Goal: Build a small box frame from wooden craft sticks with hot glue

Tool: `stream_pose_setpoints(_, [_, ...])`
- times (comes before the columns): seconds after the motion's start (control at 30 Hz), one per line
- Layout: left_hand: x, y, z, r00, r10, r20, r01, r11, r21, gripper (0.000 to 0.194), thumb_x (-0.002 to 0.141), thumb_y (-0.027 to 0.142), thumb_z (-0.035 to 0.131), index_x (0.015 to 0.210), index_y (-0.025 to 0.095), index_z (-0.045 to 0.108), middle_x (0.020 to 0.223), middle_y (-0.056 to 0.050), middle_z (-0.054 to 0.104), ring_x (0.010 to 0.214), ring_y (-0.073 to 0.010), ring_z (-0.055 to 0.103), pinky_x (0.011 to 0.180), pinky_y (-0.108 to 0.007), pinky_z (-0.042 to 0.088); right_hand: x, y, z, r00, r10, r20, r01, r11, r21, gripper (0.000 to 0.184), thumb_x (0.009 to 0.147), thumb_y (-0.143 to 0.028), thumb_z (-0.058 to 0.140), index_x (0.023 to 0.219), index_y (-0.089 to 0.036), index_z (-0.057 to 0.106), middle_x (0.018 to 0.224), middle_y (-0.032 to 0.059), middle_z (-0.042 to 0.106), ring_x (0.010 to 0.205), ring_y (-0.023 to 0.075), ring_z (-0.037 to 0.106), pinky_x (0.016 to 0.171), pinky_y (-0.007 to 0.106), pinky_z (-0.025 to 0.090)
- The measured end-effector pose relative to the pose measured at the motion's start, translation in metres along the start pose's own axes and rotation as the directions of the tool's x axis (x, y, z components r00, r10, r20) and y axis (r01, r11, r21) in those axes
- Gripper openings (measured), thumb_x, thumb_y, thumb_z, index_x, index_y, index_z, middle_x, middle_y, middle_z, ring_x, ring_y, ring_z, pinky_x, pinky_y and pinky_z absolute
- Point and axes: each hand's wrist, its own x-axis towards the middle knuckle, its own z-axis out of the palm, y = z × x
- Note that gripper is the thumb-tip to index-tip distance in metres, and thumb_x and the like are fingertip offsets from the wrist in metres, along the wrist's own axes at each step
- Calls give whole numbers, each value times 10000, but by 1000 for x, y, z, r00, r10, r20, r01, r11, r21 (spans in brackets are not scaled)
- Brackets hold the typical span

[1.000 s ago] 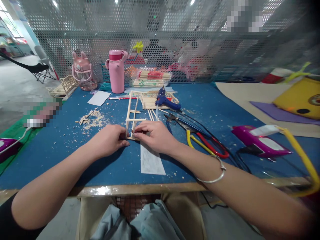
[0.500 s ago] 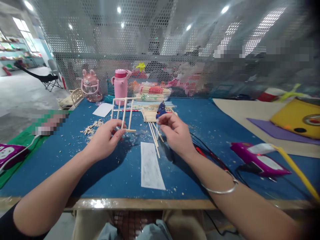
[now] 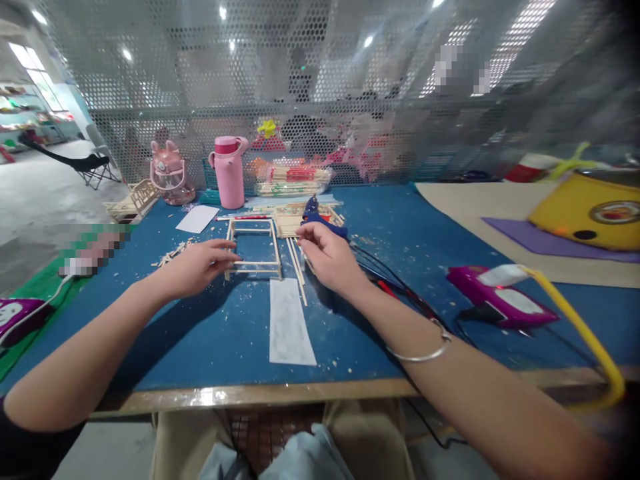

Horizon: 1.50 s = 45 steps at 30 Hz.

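Lying flat on the blue table (image 3: 150, 320), a small stick frame (image 3: 253, 250) is being put together. Four sides are already joined into a box shape, and a second thin stick runs along the near side. No cross pieces are seen inside it, so the frame looks only partly built — more sticks seem likely to be added, though how many cannot be told.

The frame is touched by the left hand (image 3: 193, 265) at its left edge. The fingers are spread lightly on the wood and are not closed tight around it. The right hand (image 3: 325, 257) is held just beside the frame's right side, above a few loose sticks (image 3: 297, 263). Its fingers are curled together, and something thin may be pinched in them, but that cannot be told for sure.

The frame's long sides run away from the person, toward the pink bottle (image 3: 229, 171) at the back of the table. Its short sides run left to right. It is tilted a tiny bit, with the far end leaning to the right.

A white paper strip (image 3: 290, 323) is laid just in front of the frame. A blue glue gun (image 3: 320, 217) is resting behind the right hand, beside a stack of sticks — wood crumbs (image 3: 173, 252) are scattered to the left.
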Motion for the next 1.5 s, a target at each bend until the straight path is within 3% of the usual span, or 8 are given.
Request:
stream_pose_setpoints(0.23, [-13,-2,6,930,-352,-103,337,932,-135,572,831,500,398,1240,112,493,1034,-121,647,847,-239,612,767,-387,469,-2,-1,-1,965,102,242,-66,986,-151,120,649,-94,489,698,-167,571,609,-18,562,554,106,495,555,223,386])
stream_pose_setpoints(0.37, [-15,-1,14,946,-321,35,320,919,-230,821,664,480,656,1337,121,353,866,-58,671,743,-213,608,712,-351,469,-6,-10,2,907,141,398,-14,952,-305,76,647,-139,565,637,-167,635,562,-17,575,531,106,493,540,223,357])
stream_pose_setpoints(0.5, [-10,5,26,942,-336,-17,319,907,-275,756,708,376,636,1356,141,325,773,-22,660,702,-196,605,704,-339,459,-9,-13,7,889,156,430,29,918,-395,66,662,-189,605,630,-177,662,558,-16,582,526,106,478,520,226,313])
stream_pose_setpoints(0.9, [-4,35,20,818,-414,-398,144,819,-556,438,769,320,583,1166,146,517,702,31,532,585,-98,506,553,-216,416,-9,-21,1,987,60,151,-60,998,1,159,761,-277,577,672,-152,619,567,-32,517,519,87,413,505,219,320])
stream_pose_setpoints(1.1, [-3,48,19,786,-454,-419,117,776,-620,430,745,297,621,1141,142,553,685,31,537,571,-86,495,538,-204,421,-11,-22,-5,996,59,66,-50,990,-130,288,717,-446,641,779,-167,600,589,-18,535,513,118,453,496,250,353])
stream_pose_setpoints(1.2, [-6,46,20,790,-460,-406,102,750,-653,438,740,293,635,1143,141,555,687,28,543,575,-84,501,530,-197,427,-13,-24,-9,983,-160,-86,125,940,-319,430,655,-485,692,917,-162,584,744,42,594,660,180,534,605,307,419])
stream_pose_setpoints(1.33, [-9,46,23,810,-437,-391,72,736,-673,444,750,290,640,1161,153,544,699,22,558,584,-86,512,524,-196,438,-18,-41,-5,824,-567,-10,487,716,-500,142,811,-320,574,902,-228,635,997,68,616,956,225,533,866,386,377])
stream_pose_setpoints(1.5, [-11,52,24,822,-407,-399,47,746,-665,439,747,273,653,1161,168,551,682,27,554,580,-85,508,525,-194,448,-19,-54,16,771,-624,126,560,571,-600,181,874,-270,506,931,-259,678,1223,59,570,1153,231,435,995,429,261])
